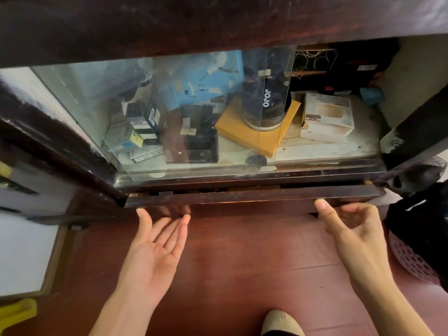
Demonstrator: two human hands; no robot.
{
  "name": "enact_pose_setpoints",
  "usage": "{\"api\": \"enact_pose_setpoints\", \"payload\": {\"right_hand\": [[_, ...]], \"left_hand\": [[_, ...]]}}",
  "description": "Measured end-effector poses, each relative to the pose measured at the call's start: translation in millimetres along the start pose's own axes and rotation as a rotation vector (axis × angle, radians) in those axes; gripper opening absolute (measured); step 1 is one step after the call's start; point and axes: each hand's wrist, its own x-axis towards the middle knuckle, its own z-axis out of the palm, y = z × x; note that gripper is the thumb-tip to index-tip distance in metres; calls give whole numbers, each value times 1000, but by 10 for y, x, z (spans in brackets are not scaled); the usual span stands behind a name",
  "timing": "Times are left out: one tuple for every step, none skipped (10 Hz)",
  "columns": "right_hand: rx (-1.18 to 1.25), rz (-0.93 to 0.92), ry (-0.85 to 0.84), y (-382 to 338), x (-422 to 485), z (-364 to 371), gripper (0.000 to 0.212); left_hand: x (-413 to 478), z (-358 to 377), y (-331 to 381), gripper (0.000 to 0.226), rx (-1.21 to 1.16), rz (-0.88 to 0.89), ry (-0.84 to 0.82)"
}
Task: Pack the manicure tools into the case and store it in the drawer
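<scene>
Both palms face up below the drawer [252, 196], which sits near centre, seemingly pulled out a crack. Left hand [155, 251], at 7 o'clock, fingers straight; right hand [351, 229], at 4 o'clock, fingers loosely curled, holding nothing.

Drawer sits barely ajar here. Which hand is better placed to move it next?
Right, probably. The right hand has its thumb up at the lower edge of the drawer front, fingers loosely curled beneath, near a grip. The left hand lies palm up with straight fingers, just short of it.
</scene>
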Motion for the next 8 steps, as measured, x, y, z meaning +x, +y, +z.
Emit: {"api": "enact_pose_setpoints", "payload": {"right_hand": [[17,-1,-9,-38,76,44,82],[21,11,-16,-75,152,90,82],[26,18,-15,-99,206,119,81],[24,30,-18,-110,218,124,80],[26,34,-16,-106,202,130,71],[41,10,0,-136,140,151,59],[53,-1,17,-109,70,139,41],[99,-31,60,-154,-115,3,25]], "left_hand": [[56,62,34,84,-2,1,-7],[125,118,58,84,-5,8,-23],[180,145,68,84,0,21,-31],[211,122,60,86,1,22,-34],[230,110,59,88,4,27,-27],[212,90,58,87,38,33,-36],[172,35,66,78,110,41,-60],[66,-47,50,59,185,38,-73]]}}
